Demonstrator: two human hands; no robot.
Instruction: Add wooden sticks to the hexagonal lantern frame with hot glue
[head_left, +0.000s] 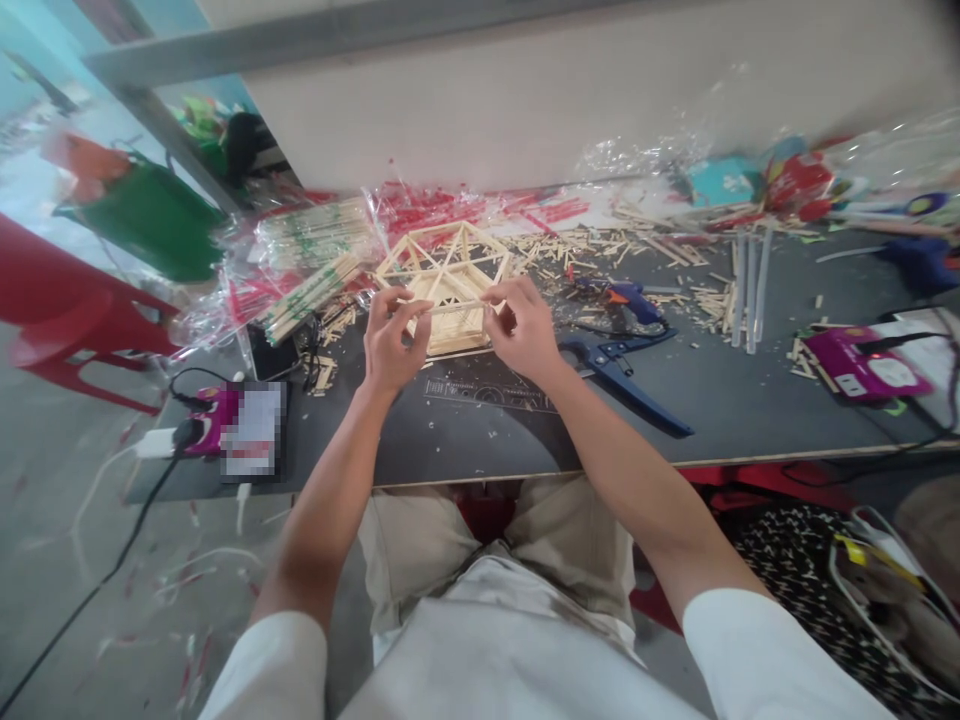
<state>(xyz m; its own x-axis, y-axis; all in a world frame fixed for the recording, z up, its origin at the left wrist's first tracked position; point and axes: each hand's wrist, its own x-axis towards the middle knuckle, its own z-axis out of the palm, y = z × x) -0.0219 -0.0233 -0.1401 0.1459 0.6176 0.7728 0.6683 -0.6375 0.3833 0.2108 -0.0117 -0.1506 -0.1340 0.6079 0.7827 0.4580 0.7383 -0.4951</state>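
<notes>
My left hand and my right hand pinch a thin wooden stick by its two ends, level across the front of a model built of wooden sticks. The model stands on the dark table, its upper frame fanning out in spokes. Whether the stick touches the model I cannot tell. In front of the model lies a clear ruler. A blue cutter with long handles rests to the right of my right hand, and behind it lies a blue glue gun.
Bundled sticks and plastic wrap are at the back left. Cut stick pieces litter the back. Glue sticks, a purple power box and another glue gun lie right. A phone and cables are at the left edge, beside a red stool.
</notes>
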